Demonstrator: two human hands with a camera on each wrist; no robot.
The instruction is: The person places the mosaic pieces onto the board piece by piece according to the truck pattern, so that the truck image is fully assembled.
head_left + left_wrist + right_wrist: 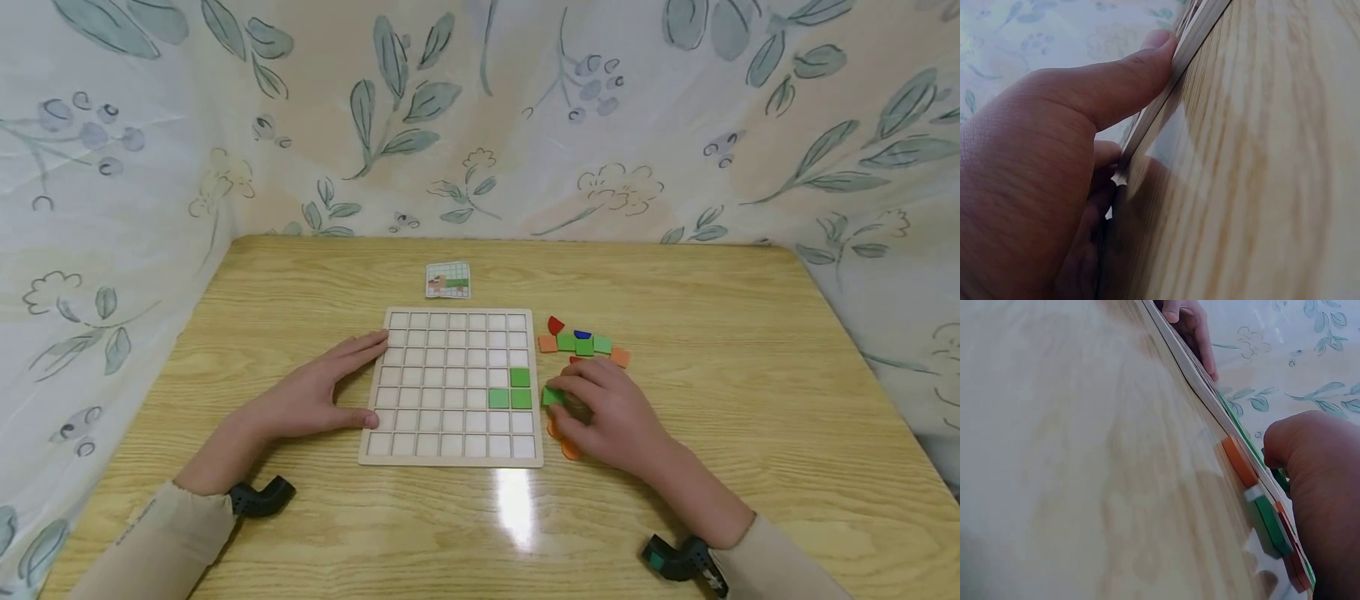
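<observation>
A square wooden grid board lies on the table, with three green square tiles set in cells near its right side. My left hand rests at the board's left edge, thumb on the rim and fingers stretched along it. Just off the right edge, my right hand pinches a green square tile between thumb and fingers. In the right wrist view that hand hides most of the tile it holds. Under and beside it lie orange pieces, partly covered.
Behind the right hand lie loose tiles: green squares, orange squares, a red piece and a blue piece. A small picture card with a coloured grid pattern lies beyond the board. Patterned cloth hangs behind the table.
</observation>
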